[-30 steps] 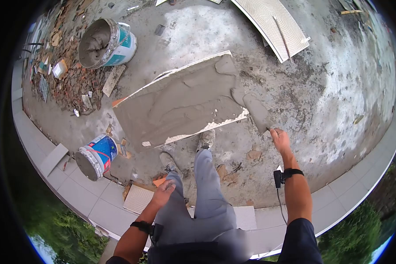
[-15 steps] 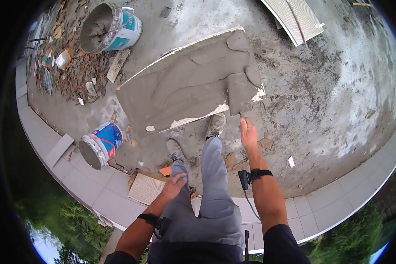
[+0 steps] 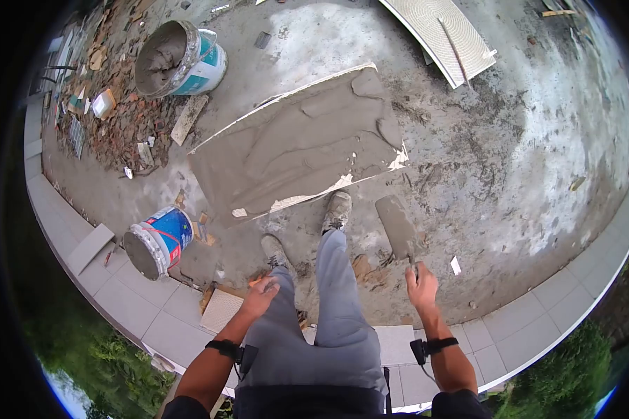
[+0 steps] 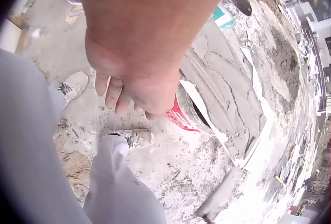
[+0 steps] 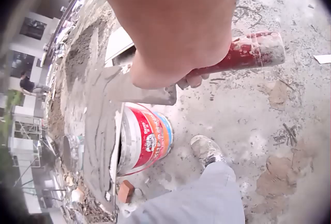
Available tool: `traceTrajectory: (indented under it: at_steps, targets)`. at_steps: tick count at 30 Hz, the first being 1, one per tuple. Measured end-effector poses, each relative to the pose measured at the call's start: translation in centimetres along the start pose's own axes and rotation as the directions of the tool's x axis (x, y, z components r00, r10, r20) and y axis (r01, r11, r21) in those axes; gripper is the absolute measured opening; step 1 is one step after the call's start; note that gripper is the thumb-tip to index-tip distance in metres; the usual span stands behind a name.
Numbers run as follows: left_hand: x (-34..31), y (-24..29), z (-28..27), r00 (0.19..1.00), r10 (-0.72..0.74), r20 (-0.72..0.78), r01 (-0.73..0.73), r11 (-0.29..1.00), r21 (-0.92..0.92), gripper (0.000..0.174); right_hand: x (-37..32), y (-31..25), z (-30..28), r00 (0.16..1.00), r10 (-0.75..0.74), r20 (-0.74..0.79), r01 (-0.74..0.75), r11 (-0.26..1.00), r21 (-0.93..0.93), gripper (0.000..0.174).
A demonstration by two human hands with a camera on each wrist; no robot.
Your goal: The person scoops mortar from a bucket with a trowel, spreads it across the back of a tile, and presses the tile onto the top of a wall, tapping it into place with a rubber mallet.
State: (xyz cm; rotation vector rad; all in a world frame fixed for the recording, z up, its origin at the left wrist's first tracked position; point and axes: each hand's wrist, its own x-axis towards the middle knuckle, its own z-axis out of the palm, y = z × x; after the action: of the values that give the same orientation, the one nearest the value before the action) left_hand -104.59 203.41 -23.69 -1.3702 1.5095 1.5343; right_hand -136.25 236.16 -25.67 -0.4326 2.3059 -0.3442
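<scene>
My right hand (image 3: 422, 285) grips the red handle (image 5: 256, 52) of a plastering trowel (image 3: 396, 225), its long flat blade coated in grey mortar. In the head view the blade appears to the right of my feet, just off the near right corner of a tile (image 3: 278, 204). Wet mortar (image 3: 293, 140) covers most of that tile in uneven ridges, while white patches show along its near edge. My left hand (image 3: 261, 297) hangs beside my left thigh with loosely bent fingers and holds nothing. The right wrist view shows a red and orange bucket (image 5: 149, 138) under the tile.
A large bucket of mortar (image 3: 201, 70) stands at the back left beside rubble (image 3: 122, 115). Nearer on the left is a blue bucket (image 3: 166, 234). A curved ribbed panel (image 3: 444, 35) lies at the back right. Pale paving (image 3: 496, 359) borders the concrete floor.
The trowel went from beyond the tile's right corner, across its near right part, then back off toward me. My left hand stays by my thigh.
</scene>
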Motion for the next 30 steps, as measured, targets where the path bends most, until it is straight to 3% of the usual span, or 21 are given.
traceTrajectory:
  at_steps: [1,2,3,4,6,9,12,13,16,18,22,24,28,30]
  targets:
    - [0.1,0.5,0.2,1.000,0.006,0.003,-0.006,1.000,0.001,0.039,-1.5,-1.5,-1.7,0.992,-0.107,-0.059,0.111,0.992,0.055,0.035]
    - [-0.3,1.2,0.3,0.999,0.026,0.040,-0.031,0.989,0.142,0.039,-2.1,-3.0,-2.8,0.993,-0.101,-0.062,0.104,0.993,0.056,0.035]
    - [-0.7,2.0,0.4,0.996,0.042,0.081,-0.063,0.958,0.281,0.040,-2.4,-4.5,-3.6,0.996,-0.045,0.072,0.029,0.978,0.205,0.034]
    - [-1.0,2.9,1.1,0.995,0.039,0.088,-0.064,0.955,0.290,0.040,-2.4,-5.4,-3.8,0.977,-0.007,0.213,-0.068,0.937,0.342,0.034]
    - [-1.4,5.3,3.6,0.909,0.332,0.253,-0.418,0.718,0.557,0.040,0.9,-4.2,-0.2,0.955,-0.093,0.283,-0.053,0.882,0.469,0.033]
    - [-2.7,11.3,7.7,0.788,0.448,0.423,-0.614,0.621,0.487,0.040,8.6,-3.2,6.4,0.992,-0.122,-0.025,0.123,0.926,0.357,0.031]
    - [-2.1,12.7,11.6,0.658,0.536,0.530,-0.747,0.552,0.370,0.037,15.7,-3.2,10.4,0.939,-0.198,-0.282,0.270,0.931,0.246,0.026]
    - [-1.5,12.3,12.5,0.666,0.520,0.534,-0.740,0.551,0.387,0.037,17.3,-3.5,11.3,0.941,-0.189,-0.281,0.266,0.926,0.268,0.026]
    - [0.4,11.6,14.3,0.563,0.475,0.676,-0.808,0.489,0.330,0.035,21.4,-3.8,12.8,0.953,-0.148,-0.264,0.207,0.955,0.212,0.025]
    - [1.4,11.6,14.7,0.563,0.473,0.677,-0.803,0.506,0.315,0.036,23.3,-4.0,13.4,0.919,-0.147,-0.365,0.236,0.949,0.212,0.029]
    - [3.0,12.3,14.7,0.543,0.484,0.686,-0.806,0.530,0.263,0.038,25.7,-3.4,15.3,0.912,-0.186,-0.365,0.290,0.922,0.256,0.036]
    - [3.4,12.5,14.4,0.546,0.474,0.691,-0.803,0.531,0.271,0.039,26.2,-2.5,17.0,0.931,-0.218,-0.294,0.284,0.937,0.204,0.046]
    - [4.1,13.2,12.7,0.541,0.499,0.677,-0.818,0.500,0.285,0.039,25.1,-0.1,16.9,0.889,-0.287,-0.356,0.387,0.887,0.253,0.044]
    - [4.7,13.6,12.4,0.534,0.503,0.680,-0.825,0.488,0.287,0.039,23.4,1.8,17.2,0.963,-0.120,-0.241,0.165,0.971,0.176,0.042]
